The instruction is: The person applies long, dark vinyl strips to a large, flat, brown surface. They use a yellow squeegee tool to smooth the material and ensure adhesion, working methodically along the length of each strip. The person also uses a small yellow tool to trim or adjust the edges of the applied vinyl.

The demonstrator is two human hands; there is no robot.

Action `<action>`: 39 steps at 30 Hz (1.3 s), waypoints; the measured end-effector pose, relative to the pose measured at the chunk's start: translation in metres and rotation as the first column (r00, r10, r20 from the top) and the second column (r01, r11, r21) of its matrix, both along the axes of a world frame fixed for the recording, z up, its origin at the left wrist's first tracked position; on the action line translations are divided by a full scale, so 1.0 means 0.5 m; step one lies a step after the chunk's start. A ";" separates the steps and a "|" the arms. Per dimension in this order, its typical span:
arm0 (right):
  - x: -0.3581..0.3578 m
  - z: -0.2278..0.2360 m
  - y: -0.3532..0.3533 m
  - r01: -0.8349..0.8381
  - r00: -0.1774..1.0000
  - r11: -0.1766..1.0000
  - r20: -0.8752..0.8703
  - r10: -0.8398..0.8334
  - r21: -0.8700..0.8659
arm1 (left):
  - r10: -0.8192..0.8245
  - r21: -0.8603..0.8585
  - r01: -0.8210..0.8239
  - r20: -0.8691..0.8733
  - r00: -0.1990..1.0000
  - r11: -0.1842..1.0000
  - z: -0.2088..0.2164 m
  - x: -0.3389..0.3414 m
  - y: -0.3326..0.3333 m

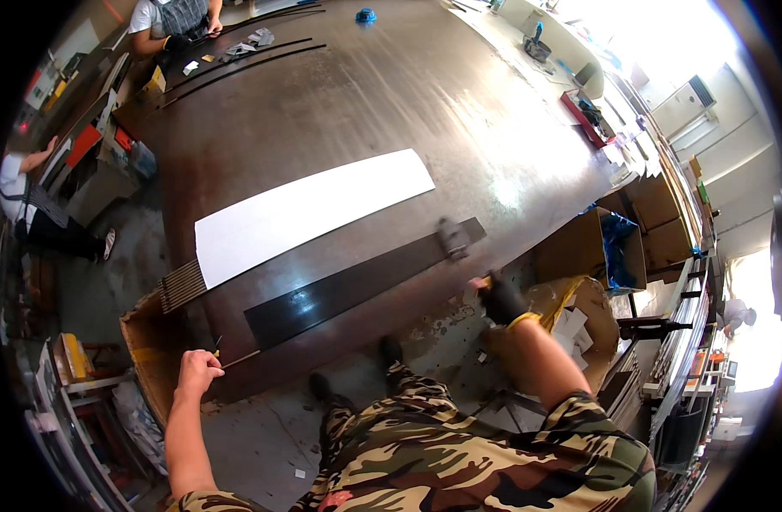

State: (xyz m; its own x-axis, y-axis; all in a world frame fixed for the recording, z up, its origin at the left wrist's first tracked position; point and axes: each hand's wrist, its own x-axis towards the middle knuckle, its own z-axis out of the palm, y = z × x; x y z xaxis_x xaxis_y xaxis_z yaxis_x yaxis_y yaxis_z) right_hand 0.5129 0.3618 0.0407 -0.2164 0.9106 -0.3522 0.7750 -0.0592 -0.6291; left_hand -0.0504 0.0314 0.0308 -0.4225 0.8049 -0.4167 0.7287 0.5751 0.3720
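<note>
My bare left hand (200, 372) is closed at the table's near left corner, pinching a thin brown rod (242, 359) that points toward the dark strip. A small yellow and black tip (217, 346) rises beside its fingers. My right hand (502, 302), in a black glove with a yellow cuff, hovers off the table's front edge. Its fingers are blurred, so any grip is unclear. Between my hands a long dark strip (357, 286) lies on the table. Near its right end sits a blurred dark grey block-like object (452, 239). Behind it lies a long white sheet (314, 215).
Several thin rods (183, 285) stick out from the white sheet's left end. Cardboard boxes stand at the left corner (143, 363) and at the right (613, 328), holding white scraps. Across the table (348, 111), a person (173, 26) works by black strips. Another person (45, 200) stands left.
</note>
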 end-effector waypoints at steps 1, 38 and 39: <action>0.056 -0.014 0.058 0.073 0.997 0.997 0.034 -0.072 -0.031 | 0.004 -0.002 -0.004 -0.003 1.000 1.000 0.002 0.000 0.003; -0.892 -0.165 -0.471 -0.574 0.724 0.446 0.171 0.668 0.687 | -0.260 0.450 0.478 -0.464 0.847 0.755 -0.074 0.027 -0.066; -0.880 -0.150 -0.466 -0.557 0.725 0.468 0.126 0.677 0.686 | -0.253 0.454 0.473 -0.464 0.849 0.755 -0.081 0.027 -0.072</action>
State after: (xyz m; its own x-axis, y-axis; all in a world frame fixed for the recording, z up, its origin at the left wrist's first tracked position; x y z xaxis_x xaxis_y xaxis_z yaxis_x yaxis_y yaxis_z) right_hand 0.0727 0.1286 -0.0343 -0.8070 0.4796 0.3447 0.3395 0.8542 -0.3937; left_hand -0.0371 -0.0047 -0.0095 -0.0761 0.9666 0.2447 0.9782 0.0248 0.2062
